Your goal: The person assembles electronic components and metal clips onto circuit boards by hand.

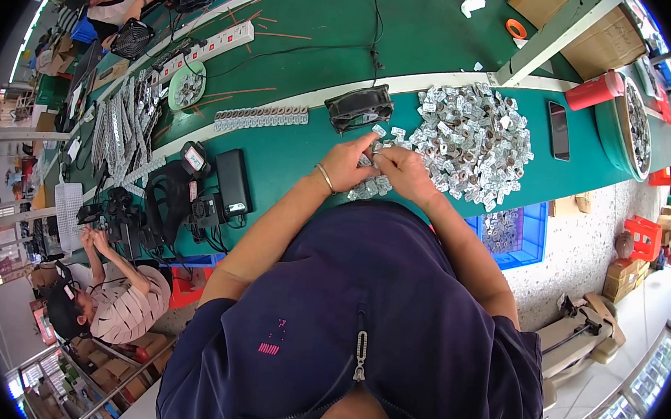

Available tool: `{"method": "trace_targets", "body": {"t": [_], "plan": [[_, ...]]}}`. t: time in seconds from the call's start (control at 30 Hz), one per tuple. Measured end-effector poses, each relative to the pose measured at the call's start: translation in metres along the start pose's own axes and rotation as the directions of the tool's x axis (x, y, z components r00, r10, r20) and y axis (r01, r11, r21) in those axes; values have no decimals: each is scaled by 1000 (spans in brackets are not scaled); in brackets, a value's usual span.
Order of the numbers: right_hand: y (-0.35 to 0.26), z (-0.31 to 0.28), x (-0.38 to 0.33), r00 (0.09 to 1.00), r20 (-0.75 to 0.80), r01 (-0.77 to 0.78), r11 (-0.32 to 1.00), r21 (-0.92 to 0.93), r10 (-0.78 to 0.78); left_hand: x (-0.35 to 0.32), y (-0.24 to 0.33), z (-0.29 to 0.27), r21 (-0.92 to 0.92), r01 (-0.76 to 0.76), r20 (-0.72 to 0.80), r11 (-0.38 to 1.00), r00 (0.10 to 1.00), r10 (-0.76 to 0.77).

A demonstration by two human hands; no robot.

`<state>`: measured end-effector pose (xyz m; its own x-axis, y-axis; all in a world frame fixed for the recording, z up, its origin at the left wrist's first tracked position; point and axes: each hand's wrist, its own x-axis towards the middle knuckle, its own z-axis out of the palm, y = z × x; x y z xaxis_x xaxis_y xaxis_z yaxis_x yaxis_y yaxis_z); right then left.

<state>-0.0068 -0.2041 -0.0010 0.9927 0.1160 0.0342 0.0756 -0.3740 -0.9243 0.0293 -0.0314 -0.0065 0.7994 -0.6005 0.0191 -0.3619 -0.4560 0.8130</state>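
My left hand (347,163) and my right hand (403,170) meet over the green table (292,155), both pinching a small silver-white packet (373,158) between their fingertips. A thin bracelet sits on my left wrist. A few more of the same small packets (370,187) lie just below my hands. A large heap of these packets (473,138) is spread to the right of my right hand. A small black fan (358,106) stands just beyond my hands.
A black power pack (234,182) and cabled gear lie left. A phone (558,130), a red cup (595,91) and a green basin (624,126) sit right. A blue bin (516,233) stands below the table edge. Two other people work at the left.
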Motion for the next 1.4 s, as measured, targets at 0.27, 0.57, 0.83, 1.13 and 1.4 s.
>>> {"method": "trace_targets", "body": {"t": [0.27, 0.57, 0.83, 1.13, 1.4], "plan": [[0, 1, 4, 929, 355, -96, 994, -50, 107, 0, 6, -11, 71, -26, 257, 997, 966, 7], [-10, 10, 15, 889, 396, -261, 965, 20, 232, 1, 16, -34, -89, 191, 329, 978, 932, -153], [-15, -2, -1, 933, 342, -93, 993, -73, 112, -5, -2, -3, -82, -100, 140, 992, 984, 111], [-23, -10, 8, 930, 317, -207, 978, 28, 188, -9, 13, -29, -321, 481, 479, 816, 826, -299], [-21, -5, 10, 826, 529, -411, 851, 326, 196, -21, 8, -47, -502, 338, 485, 796, 872, -65]]}}
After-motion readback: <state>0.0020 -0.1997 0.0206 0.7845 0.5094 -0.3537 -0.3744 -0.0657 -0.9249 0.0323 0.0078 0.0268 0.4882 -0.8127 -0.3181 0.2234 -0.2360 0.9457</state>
